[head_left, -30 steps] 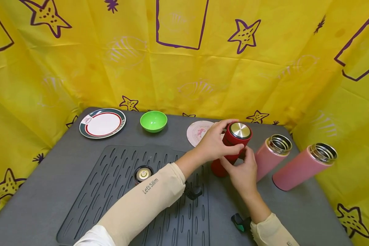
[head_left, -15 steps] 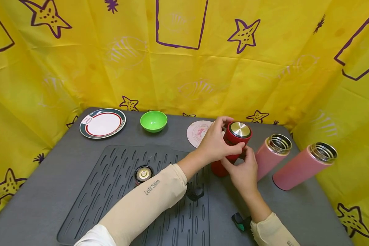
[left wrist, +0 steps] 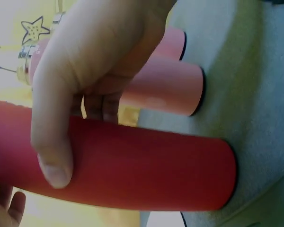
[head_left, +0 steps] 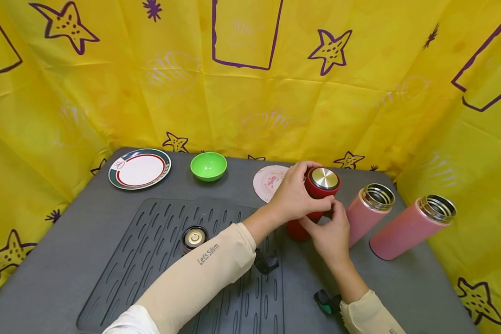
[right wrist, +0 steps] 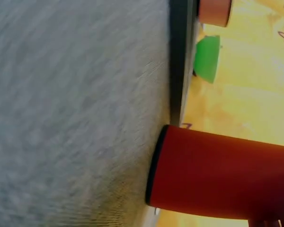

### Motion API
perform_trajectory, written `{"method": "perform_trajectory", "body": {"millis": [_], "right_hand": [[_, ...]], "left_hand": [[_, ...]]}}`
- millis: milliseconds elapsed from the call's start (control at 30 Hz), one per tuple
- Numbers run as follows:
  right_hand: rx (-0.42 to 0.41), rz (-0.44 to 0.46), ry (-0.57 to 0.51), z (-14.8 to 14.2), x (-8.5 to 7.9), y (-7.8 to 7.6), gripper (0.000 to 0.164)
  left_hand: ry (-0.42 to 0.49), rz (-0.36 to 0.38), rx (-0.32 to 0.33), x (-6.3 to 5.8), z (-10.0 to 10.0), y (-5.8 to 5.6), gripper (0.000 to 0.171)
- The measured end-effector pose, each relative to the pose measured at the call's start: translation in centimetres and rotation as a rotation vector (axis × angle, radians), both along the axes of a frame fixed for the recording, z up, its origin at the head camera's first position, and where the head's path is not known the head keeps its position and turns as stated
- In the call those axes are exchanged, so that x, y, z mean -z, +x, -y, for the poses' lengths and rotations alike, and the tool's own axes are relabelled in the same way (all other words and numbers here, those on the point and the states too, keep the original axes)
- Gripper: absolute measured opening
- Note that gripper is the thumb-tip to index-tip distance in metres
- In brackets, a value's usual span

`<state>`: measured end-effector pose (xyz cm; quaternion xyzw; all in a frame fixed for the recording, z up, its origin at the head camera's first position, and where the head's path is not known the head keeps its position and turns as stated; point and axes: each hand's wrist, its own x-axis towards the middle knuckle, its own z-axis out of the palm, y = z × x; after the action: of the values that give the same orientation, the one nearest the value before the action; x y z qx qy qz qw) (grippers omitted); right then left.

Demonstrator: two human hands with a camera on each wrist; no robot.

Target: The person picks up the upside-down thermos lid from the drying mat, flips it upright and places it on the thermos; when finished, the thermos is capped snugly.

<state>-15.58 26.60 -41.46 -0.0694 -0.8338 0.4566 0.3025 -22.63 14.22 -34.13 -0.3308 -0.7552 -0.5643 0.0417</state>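
A tall red thermos bottle (head_left: 298,230) stands on the grey table with a brushed-metal disc on top. My left hand (head_left: 291,195) holds its upper end, fingers round the far side and thumb across the front. Lower down, my right hand (head_left: 331,234) grips the body. In the left wrist view the right hand (left wrist: 99,52) has its thumb across the red bottle (left wrist: 151,165), while left fingers show at the lower left. The right wrist view shows the lower part of the red bottle (right wrist: 213,175) on the table, with fingertips at the frame's edge.
Two open pink bottles (head_left: 367,213) (head_left: 409,232) stand at the right. A round pink mat (head_left: 267,181) lies behind the left hand. Farther left are a green bowl (head_left: 208,166), a plate (head_left: 142,170), and a grey ribbed mat (head_left: 167,218) bearing a small gold-centred lid (head_left: 195,237).
Both hands stay on the red bottle. The left hand's fingers and thumb shift slightly round its top; the bottle and everything else keep their places.
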Motion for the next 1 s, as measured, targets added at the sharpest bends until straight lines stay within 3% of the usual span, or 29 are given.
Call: {"method": "perform_trajectory", "body": {"millis": [233,367,467,533,633,833,900,1000], "right_hand": [[0.012,0.039,-0.02,0.26,-0.26,0.1,0.059],[-0.02,-0.011,-0.021,0.07,-0.07,0.14,0.062],[-0.033,-0.02,-0.022,-0.02,0.0,0.15,0.064],[-0.028,-0.006,-0.026,-0.04,0.02,0.16,0.063],[-0.01,0.019,-0.023,0.0,0.0,0.15,0.062],[0.009,0.029,-0.014,0.19,-0.04,0.02,0.063],[0.004,0.01,-0.011,0.2,-0.01,-0.02,0.061],[-0.015,-0.028,-0.008,0.12,0.05,-0.05,0.062]], "left_hand": [[0.046,0.057,0.163,0.33,0.71,-0.35,0.08],[0.02,0.012,0.09,0.34,0.31,0.07,0.087],[0.017,-0.004,0.002,0.3,-0.05,0.27,0.082],[0.023,-0.009,-0.022,0.29,-0.14,0.26,0.077],[0.037,-0.008,0.009,0.3,0.01,0.1,0.072],[0.065,-0.004,0.145,0.48,0.55,-0.25,0.076],[0.056,-0.017,0.14,0.48,0.54,-0.24,0.081],[0.029,-0.021,0.062,0.45,0.32,-0.07,0.088]]}}
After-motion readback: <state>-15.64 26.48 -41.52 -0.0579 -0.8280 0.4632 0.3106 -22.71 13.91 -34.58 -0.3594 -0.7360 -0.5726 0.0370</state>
